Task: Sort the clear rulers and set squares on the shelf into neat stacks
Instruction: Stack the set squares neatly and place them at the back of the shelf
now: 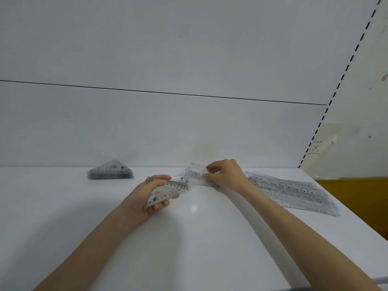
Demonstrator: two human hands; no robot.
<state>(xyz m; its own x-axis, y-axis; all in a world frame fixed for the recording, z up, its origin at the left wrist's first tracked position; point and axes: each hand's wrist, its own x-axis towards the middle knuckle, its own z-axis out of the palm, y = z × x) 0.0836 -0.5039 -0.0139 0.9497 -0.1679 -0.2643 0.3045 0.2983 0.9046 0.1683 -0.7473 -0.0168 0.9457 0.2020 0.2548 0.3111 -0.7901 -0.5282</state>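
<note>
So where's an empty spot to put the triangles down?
Bare white shelf lies in front of the neat stack of clear set squares, and in the front middle. It is crowded by the spread clear rulers on the right.

Both forearms (94, 238) run off the bottom edge. The right hand (226, 175) covers one end of the set square (193, 173) it pinches. How many pieces make up the bundle (168, 191) in the left hand (144, 200), I cannot tell. At three o'clock the rulers (294, 192) blur together, uncountable.

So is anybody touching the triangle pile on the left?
No, the stack of set squares sits alone; the left hand and right hand grip loose set squares.
</note>
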